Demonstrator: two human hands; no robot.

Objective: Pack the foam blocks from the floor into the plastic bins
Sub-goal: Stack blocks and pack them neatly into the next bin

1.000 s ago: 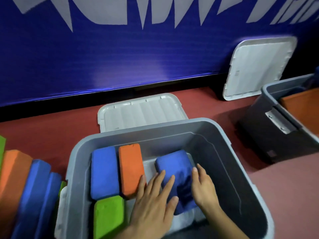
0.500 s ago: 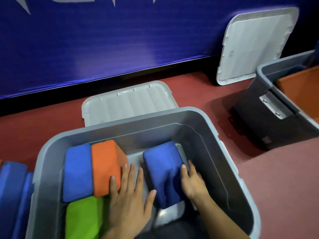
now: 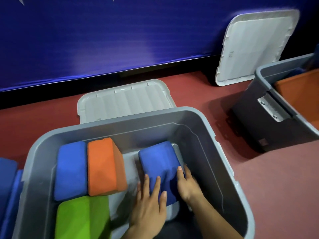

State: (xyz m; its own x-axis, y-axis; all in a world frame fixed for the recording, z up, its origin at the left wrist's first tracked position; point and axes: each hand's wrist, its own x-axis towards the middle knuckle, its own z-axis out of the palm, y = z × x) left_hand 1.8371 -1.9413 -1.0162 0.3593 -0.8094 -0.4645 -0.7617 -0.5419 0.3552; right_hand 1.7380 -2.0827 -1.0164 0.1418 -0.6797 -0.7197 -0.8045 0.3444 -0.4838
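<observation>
Both hands lie flat on the blue block (image 3: 158, 163), nothing clamped: our left hand (image 3: 148, 204) is spread over its near end with fingers straight, and our right hand (image 3: 187, 185) presses its right flank. The bin (image 3: 215, 152) fills the lower frame. The block sits right of centre inside, long axis running up-frame away from us. Left of it is a bare strip, then the green block (image 3: 81, 218), the orange block (image 3: 103, 166) and a second blue block (image 3: 70, 169) by the left wall. The gap lies left, so we'd guess the right hand pushes. The floor blocks (image 3: 6, 178) wait at lower left.
</observation>
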